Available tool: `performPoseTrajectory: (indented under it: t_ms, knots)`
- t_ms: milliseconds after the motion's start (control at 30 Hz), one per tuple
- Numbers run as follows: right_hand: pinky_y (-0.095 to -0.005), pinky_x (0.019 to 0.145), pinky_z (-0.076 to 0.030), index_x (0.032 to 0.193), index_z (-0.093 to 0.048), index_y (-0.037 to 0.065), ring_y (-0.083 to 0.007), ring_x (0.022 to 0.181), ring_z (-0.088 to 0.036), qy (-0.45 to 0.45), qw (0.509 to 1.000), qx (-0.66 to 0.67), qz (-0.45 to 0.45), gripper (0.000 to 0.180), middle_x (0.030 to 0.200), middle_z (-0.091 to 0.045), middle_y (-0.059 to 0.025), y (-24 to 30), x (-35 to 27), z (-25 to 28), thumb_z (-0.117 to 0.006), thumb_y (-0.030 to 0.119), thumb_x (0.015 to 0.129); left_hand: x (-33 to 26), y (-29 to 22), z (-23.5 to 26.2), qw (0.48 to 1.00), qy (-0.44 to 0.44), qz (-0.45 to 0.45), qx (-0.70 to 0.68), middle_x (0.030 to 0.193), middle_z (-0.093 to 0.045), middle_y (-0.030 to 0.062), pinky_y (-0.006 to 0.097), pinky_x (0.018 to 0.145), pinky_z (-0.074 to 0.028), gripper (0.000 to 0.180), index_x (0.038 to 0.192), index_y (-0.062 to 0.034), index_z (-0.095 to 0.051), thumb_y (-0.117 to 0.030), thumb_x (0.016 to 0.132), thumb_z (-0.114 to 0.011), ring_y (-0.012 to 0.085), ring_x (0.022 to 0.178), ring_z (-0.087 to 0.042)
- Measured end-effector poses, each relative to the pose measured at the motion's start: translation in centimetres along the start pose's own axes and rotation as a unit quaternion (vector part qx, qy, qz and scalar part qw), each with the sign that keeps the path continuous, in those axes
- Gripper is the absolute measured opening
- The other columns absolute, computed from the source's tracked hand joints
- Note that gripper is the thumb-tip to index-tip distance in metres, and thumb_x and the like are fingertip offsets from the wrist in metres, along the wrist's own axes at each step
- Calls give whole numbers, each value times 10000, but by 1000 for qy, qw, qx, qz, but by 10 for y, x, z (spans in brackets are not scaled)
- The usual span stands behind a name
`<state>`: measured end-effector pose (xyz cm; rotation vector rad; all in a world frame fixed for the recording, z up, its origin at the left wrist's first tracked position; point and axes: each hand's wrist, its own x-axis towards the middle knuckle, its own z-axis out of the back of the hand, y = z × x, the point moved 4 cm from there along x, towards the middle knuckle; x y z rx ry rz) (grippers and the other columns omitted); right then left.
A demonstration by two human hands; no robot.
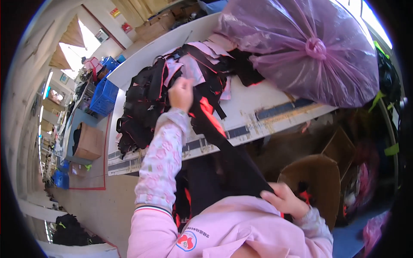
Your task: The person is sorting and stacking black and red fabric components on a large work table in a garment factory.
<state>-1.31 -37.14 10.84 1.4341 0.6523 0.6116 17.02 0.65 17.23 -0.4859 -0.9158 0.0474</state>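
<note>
A long black fabric piece (241, 161) with a bright orange-red patch stretches diagonally between my two hands. My left hand (181, 93) is closed at its upper end, over the table and beside the pile, slightly blurred. Lower down, near my body at the right, my right hand (284, 199) pinches the other end between thumb and fingers. Black fabric pieces with orange-red edges lie in a heap (148, 92) on the white table (269, 92). Several pale pink pieces (192, 71) lie on and among them.
A large tied purple plastic bag (316, 47) covers the table's right side. Below the table edge stands an open cardboard box (312, 176). Off to the left are a blue crate (103, 95), a brown carton (88, 142) and a dark heap on the floor (71, 230).
</note>
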Motion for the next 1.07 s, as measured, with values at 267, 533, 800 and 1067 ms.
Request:
performPoseTrajectory:
  t_ms: [267,533,800,1067]
  knots:
    - [-364,733,-484,928,-685,17,-243,799,-630,100,844,-279,-447,334,846,-681,-110,-143,-240,88,-687,321,790,-56,-64,-30,879,321,88,-342,630,-524,-25,225,551,-377,180,751,-12,-606,-152,853,-656,35,611,-439]
    - [-393,510,-458,846,-652,11,-185,642,-612,-1,803,-187,-565,318,684,-632,-97,-232,-284,97,-612,325,860,-120,85,-34,882,388,234,-129,706,-603,-7,224,542,-394,302,817,-30,-632,-319,895,-600,49,608,-484]
    - [-234,491,-443,886,-647,9,-96,558,-549,-208,834,272,-432,166,765,-656,-35,-152,-211,128,-639,174,861,-163,-61,-65,831,493,90,-241,786,-589,11,231,696,-445,127,898,-19,-610,-119,833,-655,81,744,-548]
    - [-200,435,-396,822,-668,-8,-82,464,-537,-8,932,193,-308,280,644,-629,-35,-32,-103,117,-642,268,860,-244,-185,-91,757,566,-141,-295,1452,-244,240,439,1096,-231,1078,1433,-70,-221,-488,620,-793,364,1357,-244]
